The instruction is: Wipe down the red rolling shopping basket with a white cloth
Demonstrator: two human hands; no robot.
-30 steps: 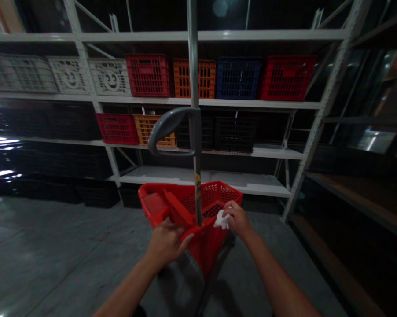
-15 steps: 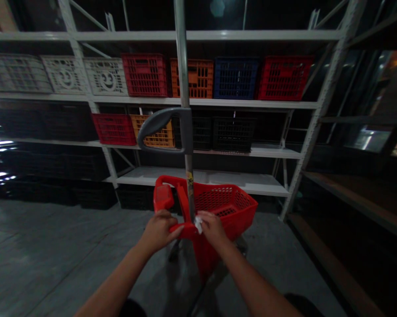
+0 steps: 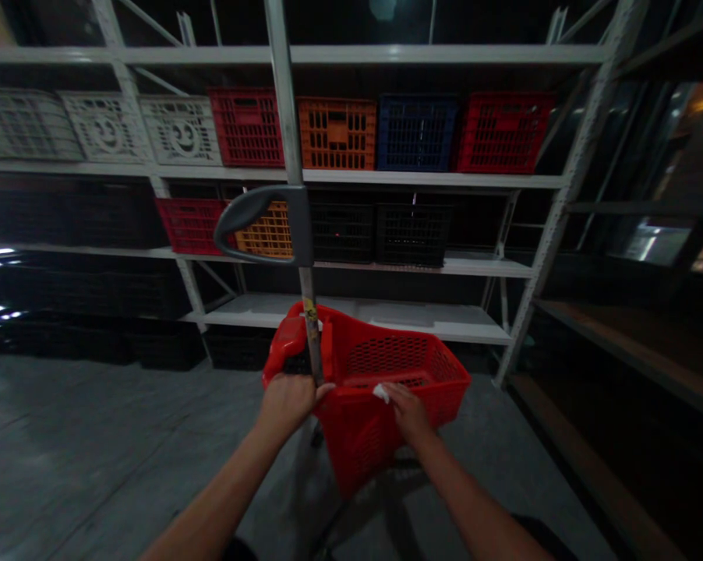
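Observation:
A red plastic shopping cart stands in front of me, its basket pointing to the right. My left hand is closed around the red handle at the near left corner, close to the foot of a metal pole. On that pole sits a grey loop-shaped grip. My right hand pinches a small white cloth or tissue against the near rim of the basket. The inside of the basket shows only its red mesh walls and floor.
White metal shelving spans the back. It bears red, orange, blue and white crates, among them an orange crate and a blue crate. Dark crates stand low at left. Brown-topped shelves line the right side over grey floor.
My right hand has moved right along the basket rim with the white cloth. The cart has turned a little, and its pole has shifted left. My left hand stays on the handle.

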